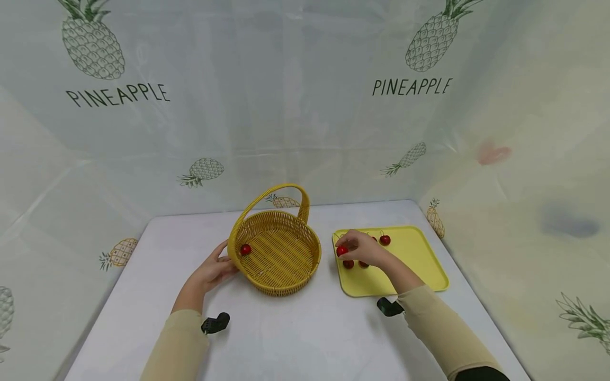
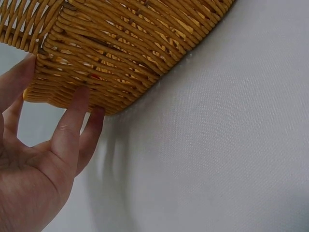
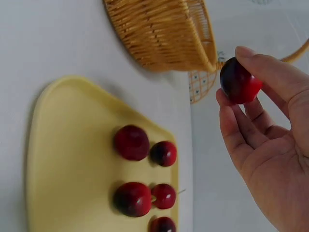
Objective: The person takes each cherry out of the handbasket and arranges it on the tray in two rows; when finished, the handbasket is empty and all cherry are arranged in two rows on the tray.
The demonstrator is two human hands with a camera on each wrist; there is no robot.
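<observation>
My left hand (image 1: 216, 271) touches the left outer side of a yellow woven basket (image 1: 281, 291) with a tall arched handle. In the left wrist view, its fairly straight fingers (image 2: 70, 125) rest against the wicker wall. A single red cherry (image 1: 245, 249) lies inside the basket at the left. With thumb and fingertips my right hand (image 1: 364, 248) pinches another cherry (image 3: 241, 83), dark red on one side, above the left part of a yellow tray (image 1: 412, 264). Several more cherries (image 3: 131, 142) lie on that tray, partly hidden by the right hand in the head view.
Basket and tray stand apart on a white table (image 1: 281, 338), the tray to the right. A pale curtain (image 1: 286, 106) printed with pineapples hangs behind the table and along its sides.
</observation>
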